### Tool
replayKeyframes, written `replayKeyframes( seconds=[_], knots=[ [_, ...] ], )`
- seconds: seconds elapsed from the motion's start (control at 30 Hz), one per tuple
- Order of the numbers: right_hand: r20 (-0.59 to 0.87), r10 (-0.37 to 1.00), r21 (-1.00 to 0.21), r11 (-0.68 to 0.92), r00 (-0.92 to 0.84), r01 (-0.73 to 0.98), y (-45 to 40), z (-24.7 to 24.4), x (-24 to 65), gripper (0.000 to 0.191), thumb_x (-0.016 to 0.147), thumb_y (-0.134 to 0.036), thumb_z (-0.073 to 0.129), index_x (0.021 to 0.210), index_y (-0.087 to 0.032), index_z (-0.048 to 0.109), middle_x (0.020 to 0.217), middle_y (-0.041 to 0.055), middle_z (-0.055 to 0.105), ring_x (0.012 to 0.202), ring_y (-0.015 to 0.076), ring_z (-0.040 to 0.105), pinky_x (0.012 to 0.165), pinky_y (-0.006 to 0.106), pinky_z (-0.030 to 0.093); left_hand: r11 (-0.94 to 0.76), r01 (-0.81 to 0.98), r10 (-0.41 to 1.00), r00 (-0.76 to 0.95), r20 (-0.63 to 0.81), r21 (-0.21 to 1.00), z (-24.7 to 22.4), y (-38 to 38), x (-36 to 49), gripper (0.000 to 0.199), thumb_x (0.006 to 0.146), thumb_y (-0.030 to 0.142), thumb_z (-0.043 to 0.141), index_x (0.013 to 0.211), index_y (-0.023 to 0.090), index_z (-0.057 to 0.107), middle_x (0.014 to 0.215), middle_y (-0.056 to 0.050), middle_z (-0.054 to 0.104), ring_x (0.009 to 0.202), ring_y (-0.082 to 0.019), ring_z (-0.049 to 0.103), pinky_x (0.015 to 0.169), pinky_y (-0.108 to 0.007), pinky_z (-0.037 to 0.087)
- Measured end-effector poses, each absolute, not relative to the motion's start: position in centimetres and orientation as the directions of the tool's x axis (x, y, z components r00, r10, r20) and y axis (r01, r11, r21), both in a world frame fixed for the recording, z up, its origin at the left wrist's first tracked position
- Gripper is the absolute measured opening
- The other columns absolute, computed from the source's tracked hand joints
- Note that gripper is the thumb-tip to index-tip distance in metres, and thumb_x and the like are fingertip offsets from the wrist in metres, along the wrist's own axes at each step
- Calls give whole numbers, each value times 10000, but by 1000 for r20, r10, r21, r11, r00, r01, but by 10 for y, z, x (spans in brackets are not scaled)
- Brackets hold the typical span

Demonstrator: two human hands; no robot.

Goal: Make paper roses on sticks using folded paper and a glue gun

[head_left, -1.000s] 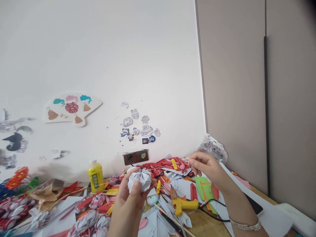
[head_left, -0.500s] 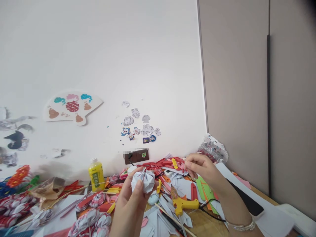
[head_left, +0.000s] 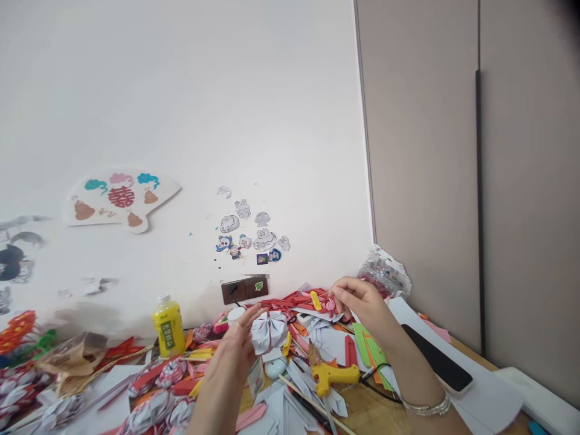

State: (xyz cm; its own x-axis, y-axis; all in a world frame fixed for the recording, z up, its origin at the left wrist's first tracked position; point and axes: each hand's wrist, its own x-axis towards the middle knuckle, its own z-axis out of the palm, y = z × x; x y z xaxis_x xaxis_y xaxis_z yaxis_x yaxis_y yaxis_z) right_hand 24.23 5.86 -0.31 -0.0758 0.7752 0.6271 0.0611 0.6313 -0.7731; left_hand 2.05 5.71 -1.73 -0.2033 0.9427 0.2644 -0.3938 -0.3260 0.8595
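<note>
Here, hands [head_left: 236, 345] [head_left: 361, 302] with thread [head_left: 327, 293], folded white paper [head_left: 269, 333], red-囍 fan [head_left: 106, 212], green-labelled bottle [head_left: 168, 326]

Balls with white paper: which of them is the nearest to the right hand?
The white ball just right of the left hand; the others lie left of that hand.

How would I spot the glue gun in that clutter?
From the tall grey cabinet, look down and left to the right hand. Below it in view, on the table, lies the glue gun, its yellow body and black cord unlike the flat paper scraps around it.
</note>
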Motion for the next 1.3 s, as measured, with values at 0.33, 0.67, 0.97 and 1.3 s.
replayKeyframes(
  seconds=[0.33,0.67,0.97,1.3],
  knots=[
    [593,803,-804,594,56,0,67,-6,252,221,835,-298,529,652,-173,524,555,-43,476,513,96,420,503,225,339,-396,-409,914,-265,308,822,-4,42,-12,267,696,424,712,744,161,705,786,-54,746,761,-189,683,792,-279,535],
    [525,847,-851,524,-83,-26,70,-11,227,216,815,-325,525,661,-174,525,532,-40,504,476,93,412,478,222,333,-340,62,930,-125,346,938,-19,38,11,403,821,544,506,1046,257,677,1251,-35,616,1272,-241,428,1082,-377,274],
    [520,848,-854,514,-102,-76,72,-12,223,227,815,-343,554,660,-177,542,532,-42,501,479,91,411,465,214,316,-274,-15,953,132,274,962,-23,40,7,418,663,508,705,970,225,690,1021,-53,718,922,-246,640,758,-292,498],
    [534,839,-842,520,-99,-143,68,-9,226,220,801,-351,591,676,-170,573,529,-42,491,494,91,411,466,208,310,-200,-59,966,154,207,978,-18,34,10,351,703,435,701,971,209,699,909,-61,736,881,-223,657,781,-286,485]
  ],
)
